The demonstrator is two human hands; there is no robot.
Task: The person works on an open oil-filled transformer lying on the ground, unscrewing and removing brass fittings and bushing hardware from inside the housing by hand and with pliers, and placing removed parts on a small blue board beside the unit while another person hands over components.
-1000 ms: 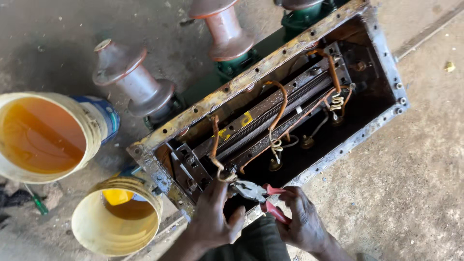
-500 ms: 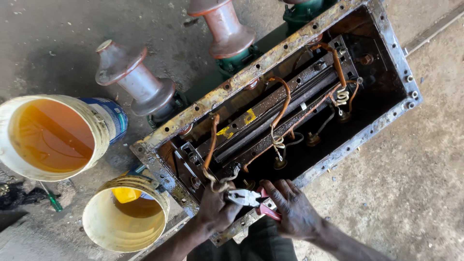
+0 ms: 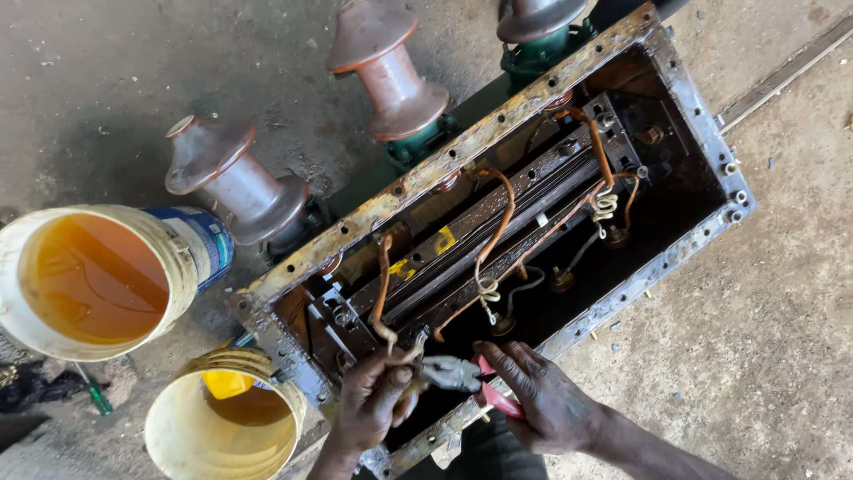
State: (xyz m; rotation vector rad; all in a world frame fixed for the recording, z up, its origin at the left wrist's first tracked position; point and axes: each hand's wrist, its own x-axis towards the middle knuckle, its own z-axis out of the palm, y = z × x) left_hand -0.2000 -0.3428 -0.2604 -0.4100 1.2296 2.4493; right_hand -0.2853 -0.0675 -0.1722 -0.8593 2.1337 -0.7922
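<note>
Concrete floor around an open metal tank (image 3: 702,84) — right hand (image 3: 542,400) fingers grip red-handled pliers (image 3: 462,378), left hand (image 3: 373,400) fingers pinch a copper lead (image 3: 382,284).

That open rectangular metal tank (image 3: 684,84) was rough, its rim flaking with yellowish rust and grime. Inside, oily dark steel bars (image 3: 498,222) looked wet and glossy, and the copper-coloured leads (image 3: 499,213) were dull. The brown ribbed insulators (image 3: 391,67) had a dusty, glazed sheen. Red plastic-handled metal pliers (image 3: 462,378) looked scuffed. Both cream plastic buckets (image 3: 178,258) were grubby, holding shiny amber oil. Concrete floor (image 3: 782,293) was matt and gritty.
</note>
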